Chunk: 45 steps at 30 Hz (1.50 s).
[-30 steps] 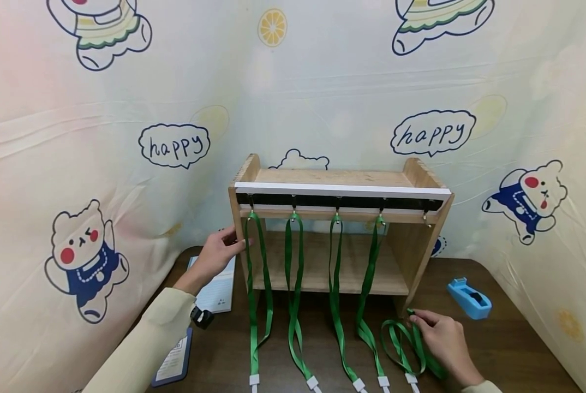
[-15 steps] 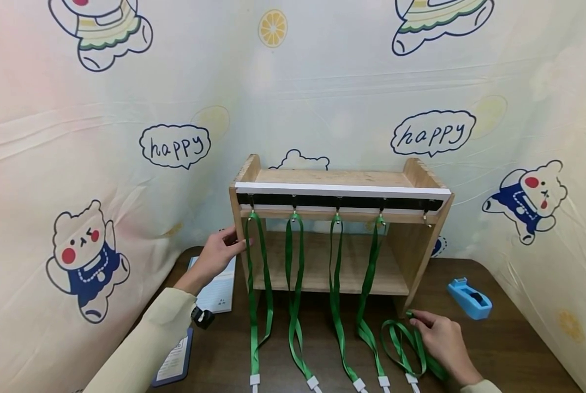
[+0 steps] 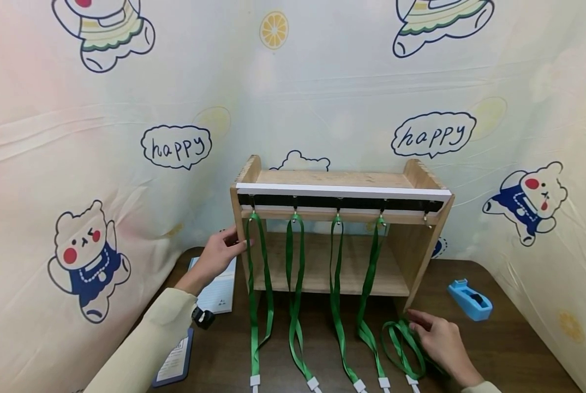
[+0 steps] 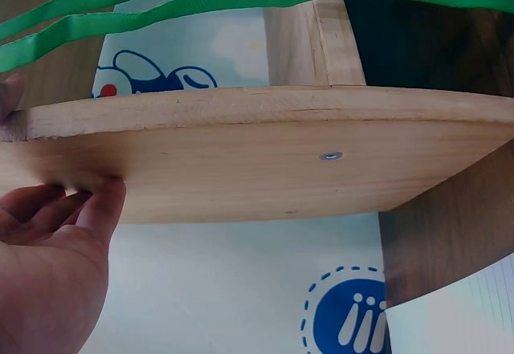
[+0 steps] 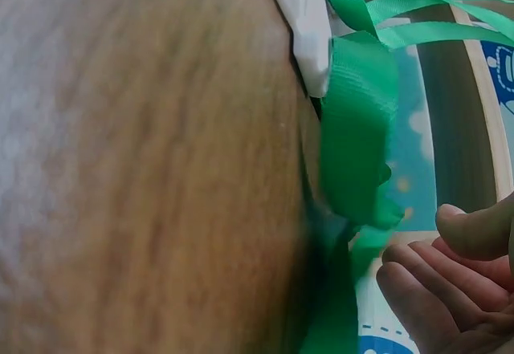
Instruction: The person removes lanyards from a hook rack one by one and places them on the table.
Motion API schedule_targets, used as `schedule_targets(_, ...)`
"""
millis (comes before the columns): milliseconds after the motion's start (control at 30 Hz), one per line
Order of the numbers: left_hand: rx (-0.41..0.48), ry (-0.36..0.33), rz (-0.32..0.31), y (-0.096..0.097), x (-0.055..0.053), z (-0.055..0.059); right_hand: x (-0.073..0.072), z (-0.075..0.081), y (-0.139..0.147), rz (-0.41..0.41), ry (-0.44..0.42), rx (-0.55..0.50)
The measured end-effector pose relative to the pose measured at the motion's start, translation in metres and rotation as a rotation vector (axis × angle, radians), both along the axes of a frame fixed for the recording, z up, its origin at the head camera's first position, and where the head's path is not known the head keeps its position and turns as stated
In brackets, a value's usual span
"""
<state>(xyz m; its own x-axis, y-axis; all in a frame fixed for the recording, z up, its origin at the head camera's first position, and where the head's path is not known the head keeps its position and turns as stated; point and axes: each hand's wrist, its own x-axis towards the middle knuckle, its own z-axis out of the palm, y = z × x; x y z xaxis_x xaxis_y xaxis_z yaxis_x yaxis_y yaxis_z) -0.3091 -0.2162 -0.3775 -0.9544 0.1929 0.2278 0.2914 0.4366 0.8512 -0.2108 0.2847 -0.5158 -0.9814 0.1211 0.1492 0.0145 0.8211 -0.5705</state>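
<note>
My left hand [image 3: 219, 254] grips the left side panel of a wooden shelf [image 3: 315, 265]. In the left wrist view the fingers press on the panel's outer face [image 4: 225, 165], with the thumb at its front edge. Several green lanyards [image 3: 295, 284] hang from hooks on the shelf's black strip [image 3: 317, 202]; the rightmost hook [image 3: 426, 217] is bare. Another green lanyard [image 3: 405, 346] lies looped on the table by the shelf's right foot. My right hand [image 3: 442, 341] is beside that lanyard, and in the right wrist view thumb and fingers are apart with nothing between them.
A blue tape dispenser [image 3: 470, 299] stands to the right on the dark wooden table [image 3: 509, 349]. Left of the shelf lie a pale notebook [image 3: 216, 292] and a blue-framed card [image 3: 174, 363]. A printed cloth [image 3: 303, 98] surrounds the table at the back and sides.
My right hand has let go of the lanyard end it pinched, and the strap's raised part has dropped to the table. My left hand keeps its place on the shelf.
</note>
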Motion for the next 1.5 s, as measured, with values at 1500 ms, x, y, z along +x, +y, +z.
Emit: schedule_targets(1500, -0.004, -0.007, 0.003, -0.001, 0.000, -0.001, 0.020, 0.082, 0.002, 0.048, 0.348, -0.457)
